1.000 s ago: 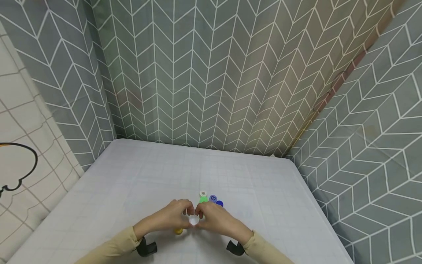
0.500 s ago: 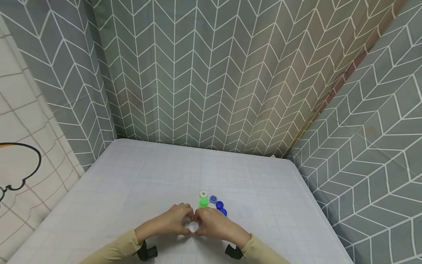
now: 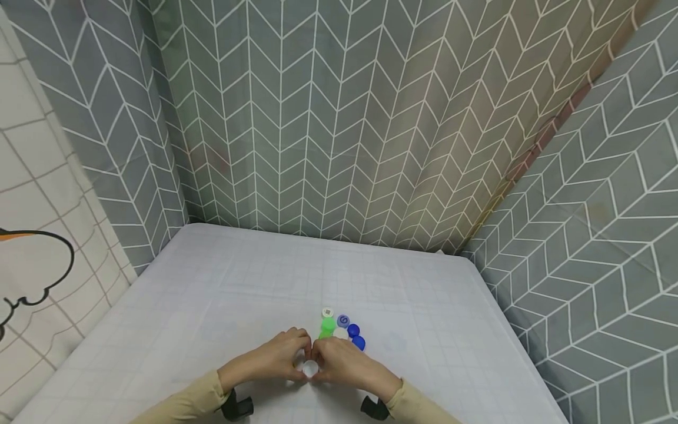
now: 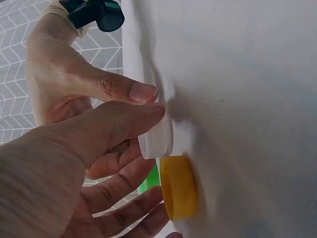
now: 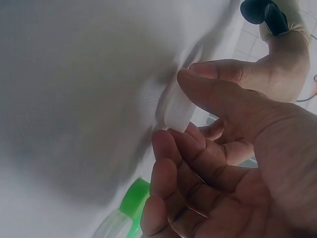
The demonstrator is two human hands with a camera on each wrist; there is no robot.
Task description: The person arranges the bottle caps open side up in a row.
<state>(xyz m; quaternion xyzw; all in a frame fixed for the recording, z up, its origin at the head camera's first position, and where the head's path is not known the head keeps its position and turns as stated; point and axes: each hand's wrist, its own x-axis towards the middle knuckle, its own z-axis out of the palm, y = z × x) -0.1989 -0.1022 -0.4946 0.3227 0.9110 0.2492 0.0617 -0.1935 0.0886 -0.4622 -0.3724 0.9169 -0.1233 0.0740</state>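
Note:
A white ribbed bottle cap point(image 3: 310, 368) sits between the two hands, low over or on the white tabletop; contact with the cloth is hard to tell. My left hand point(image 3: 283, 355) pinches its left side, thumb at the near edge and fingers at the far one. From the right, my right hand point(image 3: 352, 363) grips the same cap in a mirrored way. In the left wrist view a yellow cap point(image 4: 181, 188) stands beside the left fingers point(image 4: 141, 201), hidden in the head view. A green cap point(image 5: 134, 198) shows beyond the right fingers in the right wrist view.
Just beyond the hands lies a cluster of caps: a white one with a square mark point(image 3: 328, 312), a green one point(image 3: 329, 324), a purple-blue one point(image 3: 343, 321), a cream one point(image 3: 341, 333) and dark blue ones point(image 3: 358, 343). Patterned curtains point(image 3: 318, 118) enclose the table point(image 3: 238, 277).
Both hands have drawn slightly toward the person, carrying the white bottle cap along. More of the cap cluster shows behind them, while the yellow cap has dropped out of the head view.

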